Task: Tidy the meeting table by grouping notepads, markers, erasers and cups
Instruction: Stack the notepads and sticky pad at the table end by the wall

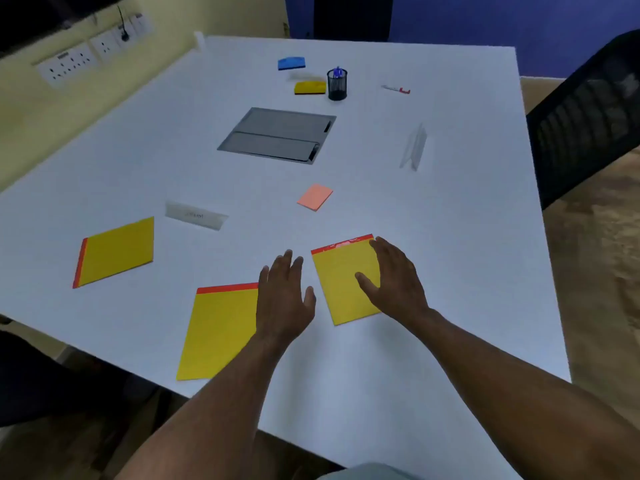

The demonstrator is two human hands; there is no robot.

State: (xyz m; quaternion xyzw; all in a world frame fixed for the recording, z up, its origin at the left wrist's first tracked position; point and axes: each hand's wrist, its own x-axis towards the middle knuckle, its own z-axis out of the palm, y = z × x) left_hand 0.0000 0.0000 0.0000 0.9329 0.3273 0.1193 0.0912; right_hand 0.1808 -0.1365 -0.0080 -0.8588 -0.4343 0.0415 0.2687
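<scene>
Three yellow notepads with red top bands lie on the white table (pixel 450 237). My right hand (pixel 391 278) rests flat, fingers spread, on the right edge of the nearest right notepad (pixel 341 285). My left hand (pixel 284 299) hovers open between that pad and the front notepad (pixel 218 334), covering its right corner. The third notepad (pixel 116 252) lies at the left. A pink sticky pad (pixel 315 196) sits mid-table. Far back are a blue eraser (pixel 291 63), a yellow eraser (pixel 310 87), a black mesh cup (pixel 337 84) holding a blue marker, and a red-capped marker (pixel 396 89).
A grey flush cable hatch (pixel 277 135) is set in the table's middle. Two clear name stands sit at left (pixel 195 215) and right (pixel 414 148). A black mesh chair (pixel 585 119) stands at the right edge. Wall sockets (pixel 86 53) line the left wall.
</scene>
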